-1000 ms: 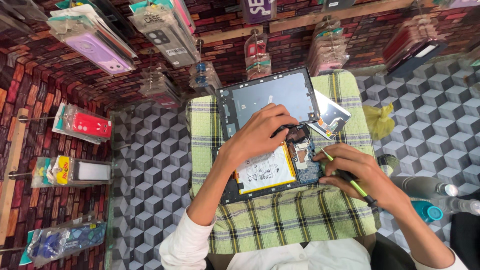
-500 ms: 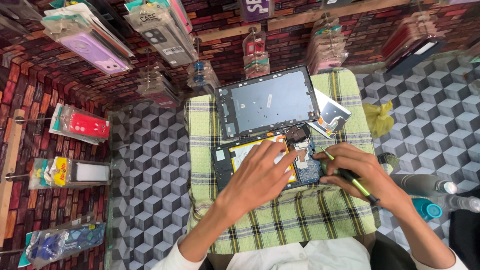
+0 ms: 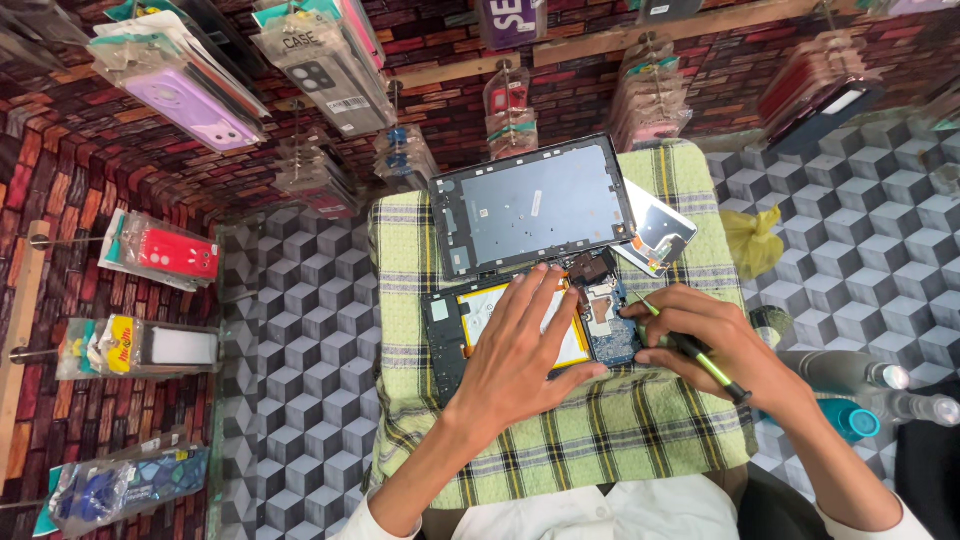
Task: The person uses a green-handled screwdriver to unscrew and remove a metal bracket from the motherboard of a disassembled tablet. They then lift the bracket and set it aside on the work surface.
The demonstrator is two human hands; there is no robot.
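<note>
I am pressing my left hand (image 3: 525, 350) flat, fingers spread and holding nothing, on the yellow battery (image 3: 480, 305) of the opened tablet body (image 3: 445, 335), which is lying mid-surface on the green plaid cloth (image 3: 560, 450). My right hand (image 3: 715, 340) is gripping a green-handled screwdriver (image 3: 690, 345) pen-style, its tip touching the blue circuit board (image 3: 610, 335) at the body's right end. Judged step: working a board fastener; steady tip placement is needed. The detached back cover (image 3: 535, 205) is lying toward the far edge.
</note>
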